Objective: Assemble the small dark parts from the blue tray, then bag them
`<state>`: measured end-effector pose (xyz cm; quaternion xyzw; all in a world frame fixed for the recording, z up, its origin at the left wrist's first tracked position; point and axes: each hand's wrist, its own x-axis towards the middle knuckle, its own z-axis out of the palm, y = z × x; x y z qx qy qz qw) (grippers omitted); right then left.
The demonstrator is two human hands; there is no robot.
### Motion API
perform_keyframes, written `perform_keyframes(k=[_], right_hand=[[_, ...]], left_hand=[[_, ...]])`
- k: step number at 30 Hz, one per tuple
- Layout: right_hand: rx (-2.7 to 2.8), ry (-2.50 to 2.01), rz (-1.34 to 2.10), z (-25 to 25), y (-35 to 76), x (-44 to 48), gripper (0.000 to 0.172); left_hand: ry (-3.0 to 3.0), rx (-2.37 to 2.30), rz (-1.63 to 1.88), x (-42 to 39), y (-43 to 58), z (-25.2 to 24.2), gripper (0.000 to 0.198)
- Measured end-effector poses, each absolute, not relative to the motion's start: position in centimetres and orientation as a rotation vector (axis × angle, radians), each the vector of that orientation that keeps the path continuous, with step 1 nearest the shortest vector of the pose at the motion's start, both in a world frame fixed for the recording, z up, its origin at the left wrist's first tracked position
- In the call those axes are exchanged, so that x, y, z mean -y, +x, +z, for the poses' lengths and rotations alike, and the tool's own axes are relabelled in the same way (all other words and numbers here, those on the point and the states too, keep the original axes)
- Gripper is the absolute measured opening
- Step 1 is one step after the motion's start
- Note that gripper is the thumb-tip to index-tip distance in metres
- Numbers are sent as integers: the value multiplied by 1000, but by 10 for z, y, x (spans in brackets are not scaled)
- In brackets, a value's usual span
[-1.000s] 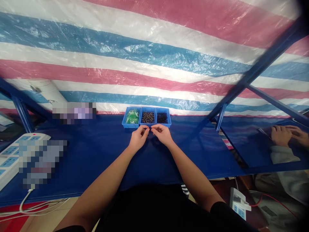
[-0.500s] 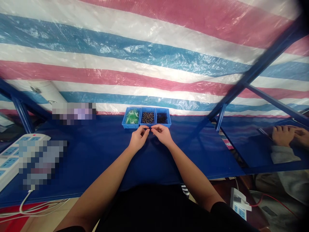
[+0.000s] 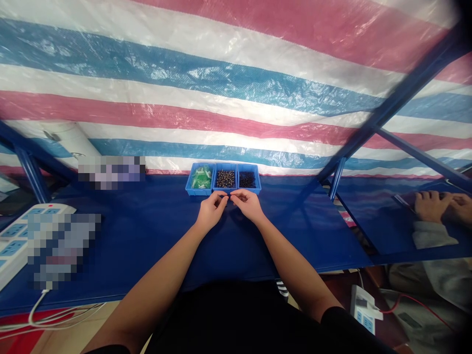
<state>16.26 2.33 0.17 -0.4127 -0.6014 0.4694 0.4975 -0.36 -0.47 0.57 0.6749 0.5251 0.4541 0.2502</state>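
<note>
My left hand and my right hand rest on the blue table cover, fingertips pinched together and almost touching each other. Whatever they pinch is too small to make out. Just beyond them stand three small blue bins side by side: the left bin holds pale green pieces, the middle bin holds dark and brownish small parts, the right bin holds dark small parts.
A white power strip with cords lies at the left edge. A striped tarp hangs behind the table. Blue frame bars slant at the right. Another person's hands rest on the neighbouring table.
</note>
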Motion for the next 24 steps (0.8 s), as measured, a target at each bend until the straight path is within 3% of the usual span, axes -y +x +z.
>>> perform_keyframes(k=[24], right_hand=[[1477, -995, 1122, 0, 163, -24, 25]], left_hand=[[1850, -1429, 1240, 3, -4, 4, 23]])
